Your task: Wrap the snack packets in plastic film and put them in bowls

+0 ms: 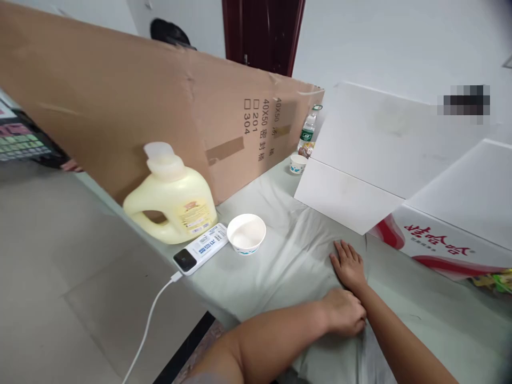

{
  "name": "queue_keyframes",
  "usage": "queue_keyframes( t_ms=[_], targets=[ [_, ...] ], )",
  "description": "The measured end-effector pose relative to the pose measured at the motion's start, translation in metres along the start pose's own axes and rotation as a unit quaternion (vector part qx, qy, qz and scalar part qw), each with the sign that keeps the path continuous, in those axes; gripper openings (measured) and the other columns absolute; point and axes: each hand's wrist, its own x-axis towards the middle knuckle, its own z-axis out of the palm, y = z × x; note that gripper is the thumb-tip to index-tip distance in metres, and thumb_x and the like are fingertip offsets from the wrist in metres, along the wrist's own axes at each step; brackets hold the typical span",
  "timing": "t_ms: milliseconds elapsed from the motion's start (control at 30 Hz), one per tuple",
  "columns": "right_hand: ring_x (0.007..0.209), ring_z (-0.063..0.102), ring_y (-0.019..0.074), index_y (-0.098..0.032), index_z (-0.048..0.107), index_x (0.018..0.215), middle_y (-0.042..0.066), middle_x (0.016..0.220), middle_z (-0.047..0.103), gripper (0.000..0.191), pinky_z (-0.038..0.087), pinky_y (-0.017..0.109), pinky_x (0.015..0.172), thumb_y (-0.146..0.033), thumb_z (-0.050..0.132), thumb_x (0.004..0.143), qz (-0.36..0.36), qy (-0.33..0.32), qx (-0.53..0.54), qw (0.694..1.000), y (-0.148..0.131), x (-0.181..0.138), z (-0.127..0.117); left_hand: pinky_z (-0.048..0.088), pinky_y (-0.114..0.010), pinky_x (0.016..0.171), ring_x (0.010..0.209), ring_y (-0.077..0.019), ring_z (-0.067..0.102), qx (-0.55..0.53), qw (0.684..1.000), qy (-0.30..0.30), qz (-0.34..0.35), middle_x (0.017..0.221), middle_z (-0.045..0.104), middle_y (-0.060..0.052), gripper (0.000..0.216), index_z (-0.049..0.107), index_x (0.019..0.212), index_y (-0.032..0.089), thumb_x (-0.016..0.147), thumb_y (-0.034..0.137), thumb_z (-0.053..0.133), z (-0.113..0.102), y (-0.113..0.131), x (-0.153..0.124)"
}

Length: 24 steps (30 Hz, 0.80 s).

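Observation:
My right hand (349,265) lies flat on the pale green cloth (280,256), palm down with its fingers stretched out. Close against its wrist is my left hand (344,312), fingers curled closed over the cloth; their inside is hidden, so what they hold, if anything, cannot be seen. To the left stands a white paper bowl (246,234) with a blue pattern near its base, apart from both hands. A white power bank (202,248) with a dark display lies beside the bowl, and a white cable (150,309) runs from it over the table edge.
A pale yellow jug (172,197) stands before a tall cardboard panel (224,117). Behind are a second paper bowl (297,164) and a water bottle (308,130). An open white carton (384,144) with red print fills the right, colourful packets (494,281) beside it.

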Motion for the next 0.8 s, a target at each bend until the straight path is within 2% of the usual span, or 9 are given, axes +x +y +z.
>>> queue_keyframes(
  t_ms=[67,133,233,333,433,533,600,700,800],
  targets=[
    [0.145,0.026,0.0258,-0.021,0.036,0.15,0.006,0.158,0.031,0.058,0.023,0.043,0.115,-0.045,0.029,0.098,-0.002,0.001,-0.011,1.0,0.002,0.0,0.0,0.048,-0.031,0.055,0.079,-0.0237,0.07,-0.006,1.0,-0.003,-0.016,0.086,0.074,-0.009,0.025,0.072,0.081,0.016,0.085,0.032,0.054,0.0,0.005,-0.001],
    [0.144,0.027,0.0257,-0.021,0.036,0.15,0.006,0.157,0.033,0.058,0.023,0.043,0.115,-0.045,0.029,0.098,0.0,0.008,-0.013,1.0,0.003,0.0,0.0,0.045,-0.029,0.051,0.074,-0.0212,0.069,-0.036,0.998,0.044,-0.028,0.081,0.074,-0.006,0.019,0.07,0.076,0.017,0.08,0.031,0.057,-0.005,0.011,-0.005],
    [0.144,0.029,0.0266,-0.02,0.038,0.149,0.007,0.156,0.035,0.057,0.025,0.044,0.114,-0.044,0.031,0.097,-0.004,0.019,-0.002,1.0,0.004,-0.001,0.001,0.048,-0.026,0.059,0.07,-0.0159,0.066,-0.104,0.967,0.229,-0.046,0.075,0.071,-0.003,0.015,0.063,0.07,0.019,0.08,0.029,0.059,-0.032,0.015,-0.017],
    [0.143,0.029,0.029,-0.017,0.042,0.146,0.01,0.155,0.036,0.056,0.026,0.045,0.113,-0.042,0.033,0.097,-0.03,0.022,0.012,0.999,0.004,-0.003,0.002,0.049,-0.026,0.07,0.072,-0.0152,0.062,-0.127,0.901,0.405,-0.089,0.074,0.066,-0.003,0.018,0.057,0.073,0.02,0.087,0.028,0.049,-0.097,-0.006,-0.027],
    [0.143,0.03,0.0293,-0.017,0.044,0.145,0.01,0.154,0.038,0.056,0.025,0.046,0.113,-0.044,0.034,0.097,-0.014,0.031,0.027,0.999,0.001,-0.005,0.002,0.049,-0.027,0.075,0.079,-0.0154,0.06,-0.11,0.853,0.477,-0.18,0.083,0.064,-0.003,0.015,0.056,0.083,0.021,0.091,0.025,0.044,-0.181,-0.061,-0.021],
    [0.143,0.03,0.0274,-0.018,0.046,0.144,0.008,0.153,0.039,0.055,0.024,0.045,0.114,-0.045,0.037,0.097,0.0,0.041,0.045,0.998,-0.003,-0.005,0.002,0.047,-0.029,0.09,0.099,-0.017,0.059,0.006,0.83,0.448,-0.332,0.107,0.063,-0.008,0.015,0.056,0.099,0.019,0.089,0.016,0.044,-0.25,-0.135,-0.004],
    [0.142,0.031,0.0272,-0.018,0.048,0.142,0.008,0.153,0.04,0.054,0.024,0.045,0.114,-0.045,0.038,0.096,-0.002,0.043,0.064,0.997,-0.004,-0.006,0.001,0.043,-0.031,0.1,0.115,-0.0187,0.054,0.104,0.828,0.336,-0.437,0.126,0.056,-0.009,0.023,0.053,0.113,0.02,0.091,0.021,0.046,-0.276,-0.184,0.005],
    [0.142,0.031,0.0273,-0.019,0.049,0.141,0.008,0.152,0.042,0.054,0.024,0.046,0.114,-0.045,0.039,0.096,-0.004,0.05,0.095,0.994,-0.004,-0.007,0.0,0.039,-0.043,0.105,0.126,-0.0301,0.047,0.132,0.824,0.265,-0.483,0.135,0.051,-0.014,0.033,0.054,0.119,0.019,0.086,0.025,0.057,-0.29,-0.242,0.01],
    [0.142,0.032,0.0276,-0.019,0.051,0.139,0.008,0.151,0.043,0.053,0.025,0.048,0.114,-0.046,0.04,0.095,-0.005,0.053,0.123,0.991,-0.004,-0.009,-0.001,0.036,-0.051,0.106,0.131,-0.0372,0.04,0.155,0.819,0.218,-0.507,0.144,0.043,-0.017,0.046,0.05,0.128,0.019,0.083,0.024,0.06,-0.285,-0.282,0.019]
  ],
)
